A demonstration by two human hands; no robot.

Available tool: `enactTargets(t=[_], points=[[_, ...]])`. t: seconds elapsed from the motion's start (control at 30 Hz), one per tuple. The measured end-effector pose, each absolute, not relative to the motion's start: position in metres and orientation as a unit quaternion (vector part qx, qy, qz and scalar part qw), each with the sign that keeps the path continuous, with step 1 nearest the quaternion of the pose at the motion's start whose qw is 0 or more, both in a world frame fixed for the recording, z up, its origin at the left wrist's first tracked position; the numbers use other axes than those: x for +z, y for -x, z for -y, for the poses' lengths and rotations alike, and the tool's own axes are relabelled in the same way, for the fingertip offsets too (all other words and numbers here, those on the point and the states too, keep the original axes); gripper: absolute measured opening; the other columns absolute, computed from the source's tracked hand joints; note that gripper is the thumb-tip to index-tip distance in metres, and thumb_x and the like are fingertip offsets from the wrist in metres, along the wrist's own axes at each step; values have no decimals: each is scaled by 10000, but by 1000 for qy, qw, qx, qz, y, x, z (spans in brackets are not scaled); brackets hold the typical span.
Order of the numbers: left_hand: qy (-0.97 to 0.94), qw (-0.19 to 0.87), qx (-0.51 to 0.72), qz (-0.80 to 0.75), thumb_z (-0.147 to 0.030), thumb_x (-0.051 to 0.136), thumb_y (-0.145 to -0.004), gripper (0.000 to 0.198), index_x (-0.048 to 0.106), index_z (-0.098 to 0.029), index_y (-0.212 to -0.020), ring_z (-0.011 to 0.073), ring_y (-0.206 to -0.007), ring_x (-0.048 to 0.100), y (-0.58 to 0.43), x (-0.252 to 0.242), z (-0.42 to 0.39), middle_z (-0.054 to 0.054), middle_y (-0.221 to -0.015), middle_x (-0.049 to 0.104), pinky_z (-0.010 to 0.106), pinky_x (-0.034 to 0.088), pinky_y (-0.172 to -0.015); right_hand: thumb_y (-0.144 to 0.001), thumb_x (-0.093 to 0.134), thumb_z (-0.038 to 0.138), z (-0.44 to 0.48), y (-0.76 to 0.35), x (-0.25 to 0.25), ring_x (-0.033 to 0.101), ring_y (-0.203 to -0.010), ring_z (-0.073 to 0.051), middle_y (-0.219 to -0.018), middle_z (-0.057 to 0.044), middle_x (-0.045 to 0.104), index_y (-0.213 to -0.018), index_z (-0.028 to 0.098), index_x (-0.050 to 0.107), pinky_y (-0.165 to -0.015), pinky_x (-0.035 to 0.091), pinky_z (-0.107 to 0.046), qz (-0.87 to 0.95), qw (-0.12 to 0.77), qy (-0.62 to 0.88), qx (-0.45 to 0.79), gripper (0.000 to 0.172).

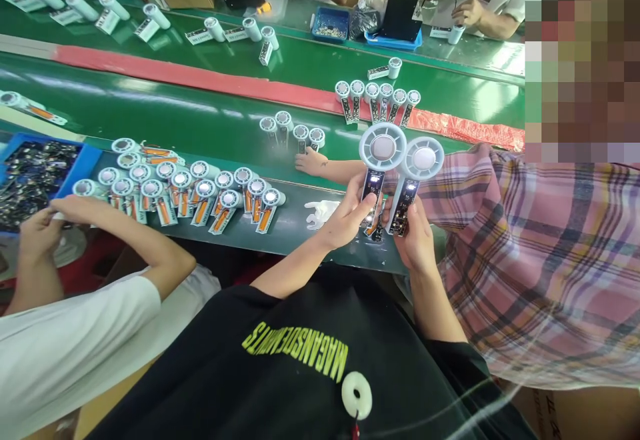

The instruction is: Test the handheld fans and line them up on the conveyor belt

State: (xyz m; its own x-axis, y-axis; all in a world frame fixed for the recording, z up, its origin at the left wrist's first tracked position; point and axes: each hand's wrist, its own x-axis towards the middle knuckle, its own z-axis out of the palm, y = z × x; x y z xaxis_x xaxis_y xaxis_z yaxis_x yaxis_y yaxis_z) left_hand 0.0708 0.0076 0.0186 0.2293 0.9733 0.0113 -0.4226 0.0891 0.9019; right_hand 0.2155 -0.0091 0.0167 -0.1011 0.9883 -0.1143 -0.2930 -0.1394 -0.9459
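My left hand (347,217) is closed round the handle of a white hand-fan unit (383,150) with a round grille head and a bare black circuit board with a lit spot. My right hand (415,237) grips a second, like fan unit (423,160) by its board. Both fans stand upright, side by side, heads touching, above the near edge of the green work surface (210,120). A further dark part with an orange strip shows under my hands, half hidden.
Rows of fan units with orange batteries (200,193) lie to the left. More fan units (377,97) sit further on the belt. A blue bin of parts (35,173) is at far left. A person in white (75,333) sits left; a plaid-shirted person (540,260) reaches in from the right.
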Motion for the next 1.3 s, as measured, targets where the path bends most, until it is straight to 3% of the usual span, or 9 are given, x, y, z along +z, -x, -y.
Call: enactTargets(t=[0.13,0.33,0.43,0.6,0.87,1.1,1.3], points=[[-392,707,507,-300,-514,575,-890,521,388,-278,-1315,148,-695,556,-70,21,-6,45,-942,569,294,481,-607,-918,452,546,9,-216,19,629,-880,-228,-1015,-46,618,-1065,303,534,-649,522,-383,402,514,432,622,295],[-393,711,502,-298,-509,569,-895,608,325,-290,-1406,209,-869,605,-66,23,-10,61,-1014,577,341,515,-693,-913,503,489,4,-214,20,633,-887,-230,-1035,-47,633,-1102,299,547,-670,533,-397,382,523,430,629,272],[-404,705,498,-304,-504,536,-914,639,276,-285,-1456,250,-1041,587,-62,22,-15,88,-1150,575,389,514,-827,-916,507,489,-3,-211,20,632,-947,-244,-1062,-53,635,-1122,294,548,-703,548,-410,374,519,427,640,286],[-410,694,506,-308,-452,511,-936,646,243,-269,-1494,306,-1309,435,-58,24,-31,108,-1370,496,466,400,-1068,-934,499,449,-18,-206,22,632,-985,-245,-1080,-45,638,-1151,305,566,-772,564,-432,359,521,408,658,269],[-389,709,520,-275,-393,495,-956,588,251,-283,-1479,290,-1327,431,-56,21,-53,101,-1468,410,455,407,-1088,-933,509,412,-43,-197,25,631,-1017,-251,-1031,-24,653,-1106,313,604,-829,566,-454,344,540,394,659,220],[-377,713,516,-290,-398,504,-952,571,272,-294,-1463,274,-1209,530,-52,26,-56,109,-1369,489,426,484,-984,-941,510,411,-48,-194,28,635,-983,-244,-1048,-29,642,-1104,314,623,-839,573,-456,346,535,398,660,221],[-381,713,516,-285,-397,522,-944,544,313,-290,-1434,272,-1218,526,-50,37,-57,97,-1370,489,421,470,-994,-945,505,420,-47,-197,34,637,-962,-239,-1059,-33,632,-1139,318,608,-846,572,-459,357,528,395,662,243]])
